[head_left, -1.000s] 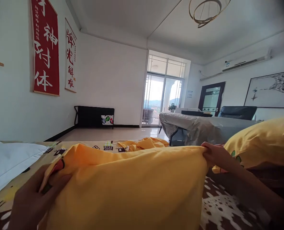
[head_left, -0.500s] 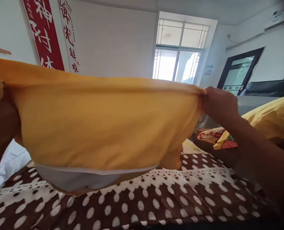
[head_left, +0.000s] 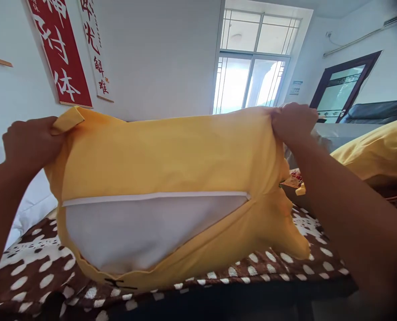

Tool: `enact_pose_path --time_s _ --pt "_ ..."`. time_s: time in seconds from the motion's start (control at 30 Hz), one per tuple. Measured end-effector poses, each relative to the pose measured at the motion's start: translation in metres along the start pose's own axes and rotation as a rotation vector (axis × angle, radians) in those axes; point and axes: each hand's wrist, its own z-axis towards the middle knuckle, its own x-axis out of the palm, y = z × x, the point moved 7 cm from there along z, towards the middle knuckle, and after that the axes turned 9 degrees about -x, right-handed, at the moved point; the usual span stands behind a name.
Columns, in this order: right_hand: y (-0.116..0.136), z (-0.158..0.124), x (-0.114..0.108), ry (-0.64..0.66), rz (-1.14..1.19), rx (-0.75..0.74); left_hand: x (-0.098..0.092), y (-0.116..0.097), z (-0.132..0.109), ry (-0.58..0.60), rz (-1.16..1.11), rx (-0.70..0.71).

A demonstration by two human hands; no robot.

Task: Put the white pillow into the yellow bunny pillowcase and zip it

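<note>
A yellow pillow cover point(head_left: 158, 156) is stretched between my two hands, its lower part hanging over the bed. My left hand point(head_left: 34, 142) is closed on its upper left corner, where a folded yellow flap sticks out. With the upper right corner bunched in its fist, my right hand point(head_left: 294, 120) sits at about the same height. Along a straight pale edge the cover gapes open, and a smooth white layer point(head_left: 145, 232) shows inside. Whether that layer is a lining or a pillow, I cannot tell. Small dark marks lie near the bottom edge.
Beneath is a brown blanket point(head_left: 27, 272) with white dots. White bedding point(head_left: 34, 209) lies at the left. A second yellow item point(head_left: 379, 151), bulky and cloth-like, is at the right, near a dark chair back point(head_left: 379, 113). Red and white scrolls point(head_left: 61, 49) hang on the wall.
The pillow cover's lower part has swung so that its opening faces me more, showing much more white. My left hand has come further into view, and my right hand is slightly higher.
</note>
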Motion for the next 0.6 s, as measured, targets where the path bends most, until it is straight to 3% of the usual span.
enact_pose_path --time_s 0.1,0.2,0.3,0.37,0.43,0.5,0.6 --pt "0.015 -0.004 0.039 0.169 -0.015 -0.029 0.046 0.002 -0.018 0.167 0.237 0.19" --pt "0.047 -0.025 0.086 0.382 0.041 -0.202 0.104 0.004 -0.05 0.346 0.369 0.433" --pt "0.097 -0.066 0.122 0.502 0.171 -0.435 0.145 0.005 -0.078 0.364 0.294 0.561" --pt "0.143 -0.104 0.14 0.631 0.369 -0.651 0.166 0.003 -0.094 0.408 0.198 0.623" --pt "0.182 -0.139 0.153 0.824 0.562 -0.793 0.192 0.003 -0.112 0.639 0.156 0.666" --pt "0.206 -0.156 0.164 0.92 0.645 -0.813 0.215 0.012 -0.124 0.889 0.182 0.634" --pt "0.217 -0.154 0.178 0.885 0.634 -0.781 0.235 0.027 -0.124 0.997 0.209 0.573"
